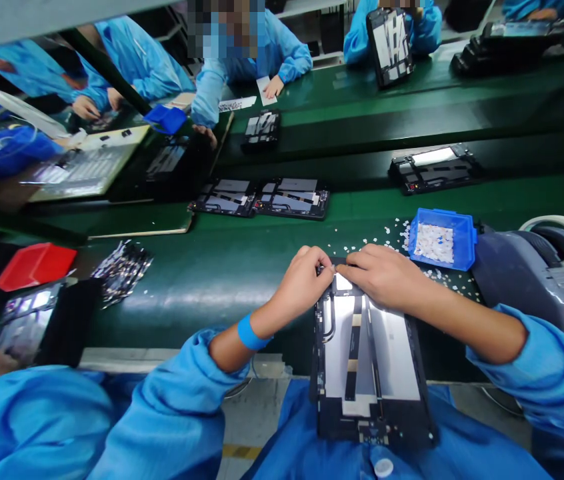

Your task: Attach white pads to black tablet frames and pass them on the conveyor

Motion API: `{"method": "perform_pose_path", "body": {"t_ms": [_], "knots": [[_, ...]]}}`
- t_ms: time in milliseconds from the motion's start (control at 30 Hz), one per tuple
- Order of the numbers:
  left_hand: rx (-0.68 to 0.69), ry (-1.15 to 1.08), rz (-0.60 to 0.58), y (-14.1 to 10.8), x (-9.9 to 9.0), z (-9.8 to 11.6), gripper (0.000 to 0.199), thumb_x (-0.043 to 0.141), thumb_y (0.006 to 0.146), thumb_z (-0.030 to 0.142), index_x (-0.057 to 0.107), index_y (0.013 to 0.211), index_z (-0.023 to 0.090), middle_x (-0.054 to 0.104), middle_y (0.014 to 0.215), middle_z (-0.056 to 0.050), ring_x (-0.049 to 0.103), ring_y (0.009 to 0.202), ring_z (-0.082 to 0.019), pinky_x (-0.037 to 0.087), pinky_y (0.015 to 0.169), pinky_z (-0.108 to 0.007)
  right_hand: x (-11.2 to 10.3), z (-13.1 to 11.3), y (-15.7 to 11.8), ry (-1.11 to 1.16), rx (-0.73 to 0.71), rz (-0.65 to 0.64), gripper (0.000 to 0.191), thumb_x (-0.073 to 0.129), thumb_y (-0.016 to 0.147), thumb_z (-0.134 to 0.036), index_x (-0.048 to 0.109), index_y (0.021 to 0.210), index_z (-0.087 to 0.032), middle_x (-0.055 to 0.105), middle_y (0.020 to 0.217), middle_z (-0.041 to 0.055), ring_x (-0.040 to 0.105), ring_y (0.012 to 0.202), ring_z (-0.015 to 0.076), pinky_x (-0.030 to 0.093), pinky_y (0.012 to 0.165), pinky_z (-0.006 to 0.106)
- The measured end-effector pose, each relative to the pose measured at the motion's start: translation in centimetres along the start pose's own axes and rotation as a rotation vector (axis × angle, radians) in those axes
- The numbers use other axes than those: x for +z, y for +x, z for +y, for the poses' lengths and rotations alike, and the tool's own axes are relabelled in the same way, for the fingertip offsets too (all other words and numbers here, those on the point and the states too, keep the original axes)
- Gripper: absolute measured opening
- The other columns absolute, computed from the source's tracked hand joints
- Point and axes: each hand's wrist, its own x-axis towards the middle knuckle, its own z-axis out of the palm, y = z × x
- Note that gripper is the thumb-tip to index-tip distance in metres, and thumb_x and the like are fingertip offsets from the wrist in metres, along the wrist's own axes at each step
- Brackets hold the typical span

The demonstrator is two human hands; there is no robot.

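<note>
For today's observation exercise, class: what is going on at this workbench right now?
A person in a blue coat has an opened tablet propped against the edge of a green conveyor belt. The left hand and right hand meet at its top edge, fingertips pinching something too small to make out. A blue tray of small white pieces sits to the right, beside a tape dispenser. More opened tablets lie on the belt, where other workers sit.

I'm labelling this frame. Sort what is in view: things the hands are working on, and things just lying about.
In hand:
- left hand and right hand, fingertips at the top edge of the open tablet
- blue tray of small white pieces beside them

Lying about:
- red tray
- two tablets on the belt
- tape dispenser
</note>
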Motion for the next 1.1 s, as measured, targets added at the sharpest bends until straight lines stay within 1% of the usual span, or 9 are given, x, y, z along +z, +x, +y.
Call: {"method": "perform_pose_path", "body": {"t_ms": [200, 433, 600, 667, 733, 833, 900, 1000, 1100], "knots": [[-0.242, -0.331, -0.06, 0.6, 0.6, -0.4, 0.021, 0.061, 0.079, 0.013, 0.049, 0.094, 0.022, 0.046, 0.083, 0.004, 0.049, 0.074, -0.013, 0.04, 0.066, -0.026, 0.0, 0.0, 0.0, 0.005, -0.001, 0.018, 0.028, 0.049, 0.105, -0.017, 0.072, 0.122, -0.016, 0.068, 0.103, 0.01, 0.048, 0.087, 0.0229, 0.034, 0.074, 0.037], [-0.124, -0.154, 0.018, 0.0, 0.9, -0.7, 0.018, 0.061, 0.082, 0.017, 0.054, 0.098, 0.021, 0.054, 0.094, -0.001, 0.053, 0.09, -0.017, 0.046, 0.08, -0.03, 0.2, 0.0, -0.3, 0.018, 0.002, 0.026, 0.029, 0.05, 0.104, -0.017, 0.072, 0.122, -0.017, 0.068, 0.102, 0.0106, 0.049, 0.087, 0.0228, 0.033, 0.073, 0.036], [-0.101, -0.136, -0.092, 0.0, 0.4, -0.3, 0.029, 0.063, 0.083, 0.017, 0.056, 0.111, 0.02, 0.058, 0.105, -0.004, 0.057, 0.098, -0.019, 0.05, 0.087, -0.033, 0.3, 0.0, 0.4, 0.016, 0.007, 0.035, 0.029, 0.05, 0.104, -0.017, 0.074, 0.12, -0.018, 0.07, 0.102, 0.0103, 0.051, 0.086, 0.0225, 0.036, 0.074, 0.037], [-0.084, -0.111, -0.071, -0.4, 0.0, -0.2, 0.036, 0.064, 0.084, 0.019, 0.057, 0.119, 0.019, 0.058, 0.112, -0.006, 0.057, 0.104, -0.02, 0.05, 0.092, -0.036, 0.0, 0.0, 0.2, 0.021, 0.021, 0.072, 0.029, 0.049, 0.105, -0.019, 0.075, 0.118, -0.018, 0.072, 0.105, 0.0106, 0.055, 0.087, 0.0232, 0.039, 0.076, 0.037], [-0.053, -0.065, 0.025, -1.9, -0.6, -0.3, 0.043, 0.065, 0.087, 0.023, 0.056, 0.128, 0.02, 0.057, 0.121, -0.008, 0.056, 0.109, -0.021, 0.049, 0.099, -0.039, -0.6, -0.1, -1.1, 0.042, 0.09, 0.159, 0.031, 0.047, 0.104, -0.019, 0.075, 0.118, -0.018, 0.074, 0.113, 0.0119, 0.06, 0.095, 0.0251, 0.044, 0.082, 0.039], [-0.078, -0.042, 0.112, -6.1, -1.2, -0.6, 0.046, 0.058, 0.093, 0.027, 0.053, 0.139, 0.021, 0.056, 0.119, -0.008, 0.058, 0.103, -0.021, 0.051, 0.098, -0.039, -2.1, -0.9, -4.8, 0.065, 0.405, 0.274, 0.033, 0.047, 0.104, -0.024, 0.072, 0.123, -0.015, 0.076, 0.11, 0.0134, 0.069, 0.097, 0.0279, 0.051, 0.085, 0.041], [-0.089, -0.053, 0.005, -9.3, -0.9, -0.8, 0.052, 0.056, 0.095, 0.029, 0.05, 0.147, 0.023, 0.058, 0.117, -0.008, 0.06, 0.101, -0.022, 0.054, 0.096, -0.04, -3.3, -2.2, -7.5, 0.109, 0.617, 0.183, 0.035, 0.05, 0.104, -0.034, 0.07, 0.127, -0.017, 0.078, 0.094, 0.0108, 0.072, 0.08, 0.0278, 0.053, 0.071, 0.039], [-0.024, -0.059, -0.129, -12.9, 0.7, -1.1, 0.06, 0.058, 0.096, 0.03, 0.046, 0.155, 0.027, 0.058, 0.13, -0.012, 0.058, 0.121, -0.03, 0.052, 0.108, -0.049, -5.0, -5.0, -9.3, 0.291, 0.696, -0.048, 0.045, 0.057, 0.1, -0.043, 0.062, 0.139, -0.019, 0.077, 0.084, 0.007, 0.07, 0.063, 0.0258, 0.049, 0.057, 0.035], [-0.035, -0.116, -0.005, -14.0, 1.7, -1.5, 0.069, 0.058, 0.097, 0.035, 0.036, 0.163, 0.03, 0.05, 0.152, -0.014, 0.047, 0.144, -0.035, 0.043, 0.121, -0.055, -6.2, -6.5, -7.4, 0.499, 0.667, -0.063, 0.053, 0.058, 0.1, -0.039, 0.051, 0.15, -0.021, 0.077, 0.085, 0.0038, 0.069, 0.064, 0.0221, 0.048, 0.057, 0.031]]}}
